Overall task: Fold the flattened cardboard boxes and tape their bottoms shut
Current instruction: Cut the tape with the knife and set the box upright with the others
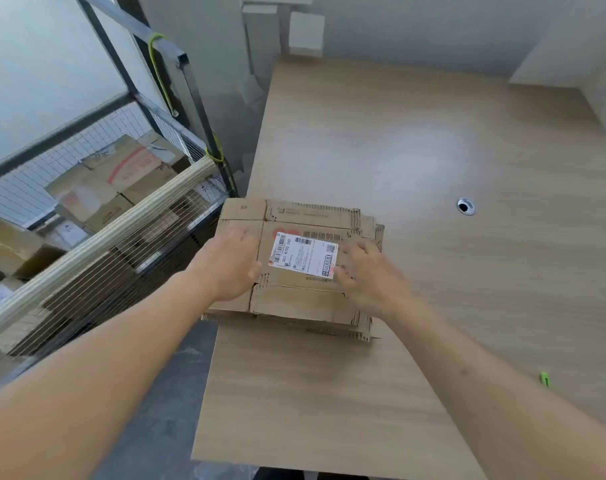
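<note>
A stack of flattened cardboard boxes (296, 299) lies at the left edge of the wooden table (433, 168). The top one carries a white shipping label (303, 254) with barcodes. My left hand (234, 266) lies on the stack's left side, fingers spread over the cardboard and thumb near the label. My right hand (367, 271) rests on the right side, fingertips touching the label's right edge. Both hands lie fairly flat on the top box. No tape is in view.
A wire cage cart (97, 216) full of cardboard boxes stands left of the table, close to the stack. A round cable grommet (466, 206) sits in the tabletop. A small green object (544, 378) lies at the right. White boxes stand at the back wall.
</note>
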### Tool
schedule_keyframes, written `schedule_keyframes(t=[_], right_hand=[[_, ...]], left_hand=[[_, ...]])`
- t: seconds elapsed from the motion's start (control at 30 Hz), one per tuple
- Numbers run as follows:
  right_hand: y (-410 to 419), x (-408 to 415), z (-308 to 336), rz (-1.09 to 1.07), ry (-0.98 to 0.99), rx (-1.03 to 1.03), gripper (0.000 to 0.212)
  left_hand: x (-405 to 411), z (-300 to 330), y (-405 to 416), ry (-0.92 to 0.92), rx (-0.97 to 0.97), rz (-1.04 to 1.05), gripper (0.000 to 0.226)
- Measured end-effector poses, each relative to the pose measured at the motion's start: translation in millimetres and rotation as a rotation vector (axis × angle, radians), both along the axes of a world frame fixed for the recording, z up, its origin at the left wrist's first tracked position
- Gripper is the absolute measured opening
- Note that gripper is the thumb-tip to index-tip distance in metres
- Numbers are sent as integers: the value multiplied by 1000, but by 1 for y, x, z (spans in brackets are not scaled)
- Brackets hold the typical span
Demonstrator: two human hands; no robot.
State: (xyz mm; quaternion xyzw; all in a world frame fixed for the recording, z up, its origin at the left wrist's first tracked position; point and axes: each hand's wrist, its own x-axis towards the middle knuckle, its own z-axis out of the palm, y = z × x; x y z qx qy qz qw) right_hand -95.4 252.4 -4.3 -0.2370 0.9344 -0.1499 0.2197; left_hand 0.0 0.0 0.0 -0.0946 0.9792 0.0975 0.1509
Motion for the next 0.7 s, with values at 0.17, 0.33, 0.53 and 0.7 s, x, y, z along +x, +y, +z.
schedule_keyframes(t=[0.17,0.33,0.53,0.7], right_hand=[[-7,-16,-39,-113,9,-7,47],[-9,-19,-55,-216,22,-102,57],[-12,-24,-52,-446,-125,-298,94],[-6,-21,-38,-684,-305,-514,119]], left_hand=[[-12,-48,-20,-86,22,182,71],[-13,-70,-29,-149,231,395,95],[-8,-69,-27,-42,258,443,107],[-4,-43,-20,7,278,480,117]])
